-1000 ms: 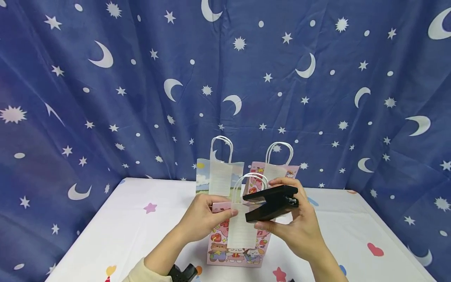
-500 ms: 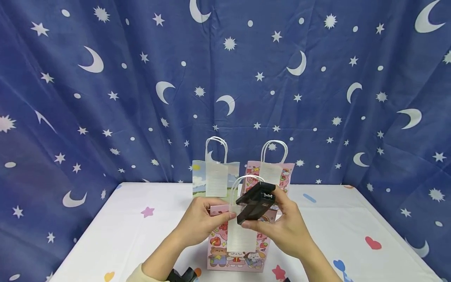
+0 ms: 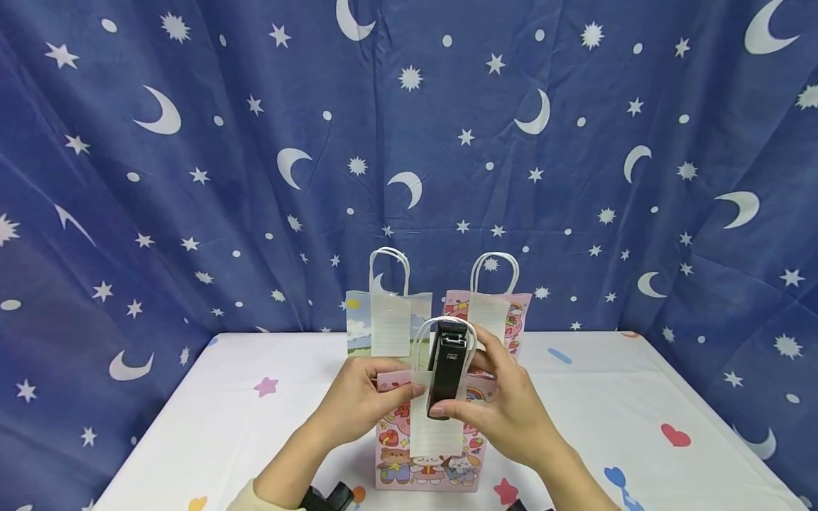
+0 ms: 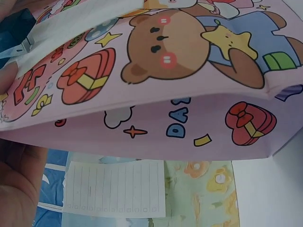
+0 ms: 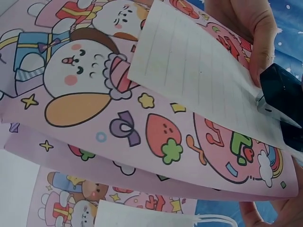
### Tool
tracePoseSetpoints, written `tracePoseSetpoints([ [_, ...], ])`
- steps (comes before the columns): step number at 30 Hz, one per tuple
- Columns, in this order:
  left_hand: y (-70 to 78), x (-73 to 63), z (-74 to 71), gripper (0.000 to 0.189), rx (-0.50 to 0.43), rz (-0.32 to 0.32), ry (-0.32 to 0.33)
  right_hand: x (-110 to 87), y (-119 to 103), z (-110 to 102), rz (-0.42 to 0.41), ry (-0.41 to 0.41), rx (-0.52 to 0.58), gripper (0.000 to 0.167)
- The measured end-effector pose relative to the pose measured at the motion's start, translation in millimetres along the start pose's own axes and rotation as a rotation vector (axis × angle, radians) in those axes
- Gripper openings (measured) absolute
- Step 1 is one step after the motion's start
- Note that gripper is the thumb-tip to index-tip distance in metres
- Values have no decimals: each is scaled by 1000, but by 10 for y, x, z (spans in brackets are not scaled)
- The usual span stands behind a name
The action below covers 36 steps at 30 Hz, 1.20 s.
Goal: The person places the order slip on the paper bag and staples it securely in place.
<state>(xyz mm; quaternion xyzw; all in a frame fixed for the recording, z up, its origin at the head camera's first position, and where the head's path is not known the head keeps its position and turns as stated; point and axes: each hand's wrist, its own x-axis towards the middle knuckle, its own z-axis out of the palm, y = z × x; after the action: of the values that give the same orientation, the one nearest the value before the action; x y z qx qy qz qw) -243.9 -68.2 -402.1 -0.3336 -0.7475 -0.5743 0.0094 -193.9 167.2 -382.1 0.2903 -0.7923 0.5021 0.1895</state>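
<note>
A pink cartoon paper bag (image 3: 391, 454) stands upright at the front of the table, with white cord handles. A lined paper slip (image 3: 437, 438) lies against its front, under the handle. My left hand (image 3: 361, 399) pinches the bag's top left edge, thumb on the slip's upper corner. In my right hand (image 3: 511, 411) a black stapler (image 3: 449, 372) points down inside the handle loop, gripped between thumb and fingers. The right wrist view has the stapler (image 5: 283, 90) with its nose at the slip's upper end, close to the left thumb (image 5: 262, 47).
Behind stand a landscape-print bag (image 3: 359, 328) on the left and another pink bag (image 3: 520, 316) on the right, each with a lined slip on its front and white handles. A white printed tablecloth (image 3: 268, 426) covers the table; a blue star-and-moon curtain (image 3: 319, 199) hangs behind.
My right hand has moved left and turned the stapler from sideways to pointing down, bringing it over the top of the slip. My left hand keeps its pinch on the bag.
</note>
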Motion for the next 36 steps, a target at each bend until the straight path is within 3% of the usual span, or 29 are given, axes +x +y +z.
tracePoseSetpoints([
  [5,-8,1,7,10,-17,4,7,-5,10,16,8,28,-98,63],
  [17,-7,8,-8,15,-76,-52,-13,-5,17,-1,44,12,86,59],
  [22,-64,9,-25,33,-159,-64,-116,-8,25,9,58,16,120,58],
  [26,-117,5,-1,51,-296,-60,-217,-9,38,21,56,25,116,57],
  [30,-103,5,81,56,-325,-108,-179,-5,48,37,49,41,107,56],
  [36,-53,-8,166,53,-235,-120,-86,14,57,57,14,62,109,57],
])
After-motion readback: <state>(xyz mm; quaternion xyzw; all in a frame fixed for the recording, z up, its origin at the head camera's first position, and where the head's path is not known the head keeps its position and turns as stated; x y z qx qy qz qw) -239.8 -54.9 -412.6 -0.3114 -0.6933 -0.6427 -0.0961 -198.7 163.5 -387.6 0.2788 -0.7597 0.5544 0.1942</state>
